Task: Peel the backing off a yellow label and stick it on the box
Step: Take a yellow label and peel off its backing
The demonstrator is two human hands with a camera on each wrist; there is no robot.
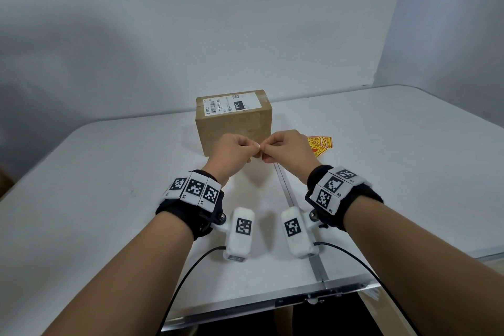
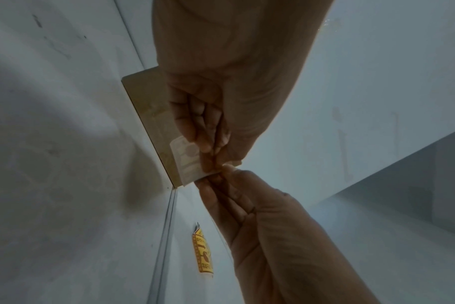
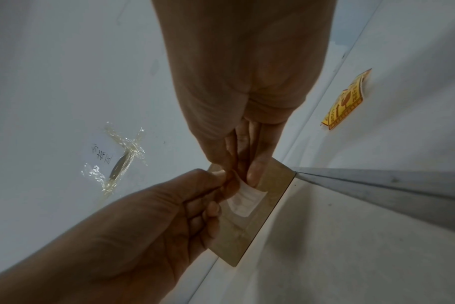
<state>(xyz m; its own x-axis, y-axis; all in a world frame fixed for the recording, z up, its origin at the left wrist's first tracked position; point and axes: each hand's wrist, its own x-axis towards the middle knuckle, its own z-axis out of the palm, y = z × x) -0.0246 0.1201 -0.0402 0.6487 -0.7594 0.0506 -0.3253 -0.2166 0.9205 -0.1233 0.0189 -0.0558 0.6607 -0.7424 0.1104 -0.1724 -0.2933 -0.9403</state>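
A brown cardboard box (image 1: 234,120) with a white shipping label on top stands at the table's middle back. Both hands meet in front of it, above the table. My left hand (image 1: 254,149) and my right hand (image 1: 266,150) pinch the same small label between thumb and fingers. In the head view the hands hide nearly all of it. In the wrist views the label (image 2: 185,158) (image 3: 245,201) shows its pale white back, with the box (image 2: 148,115) (image 3: 260,224) behind it. The left hand (image 2: 210,148) and the right hand (image 3: 249,172) hold its near edge.
A loose pile of yellow labels (image 1: 319,144) (image 2: 203,253) (image 3: 344,102) lies on the white table (image 1: 109,172) right of the box. A handwritten note under clear tape (image 3: 112,156) is stuck to the table. A metal seam (image 1: 289,194) runs toward the front edge.
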